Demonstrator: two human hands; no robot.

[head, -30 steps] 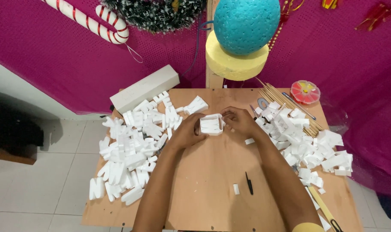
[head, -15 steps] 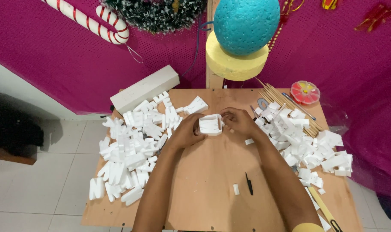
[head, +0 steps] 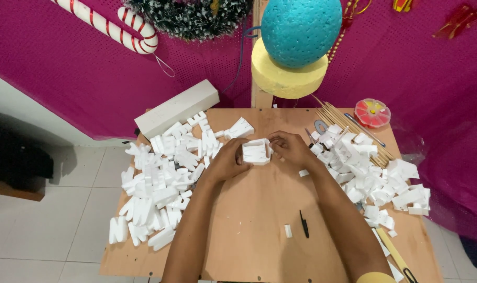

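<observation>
both hands meet over the middle of the wooden surface (head: 259, 230). the left hand (head: 227, 160) is clamped on the left side of a small white foam piece (head: 256, 152), and the right hand (head: 291, 148) pinches its right edge, fingers closed on it. a heap of white foam letters (head: 162, 178) lies at nine o'clock of the piece, a second foam pile (head: 374, 175) at three o'clock. a black pen (head: 304, 224) rests at six o'clock, a long white foam block (head: 176, 108) at ten o'clock.
</observation>
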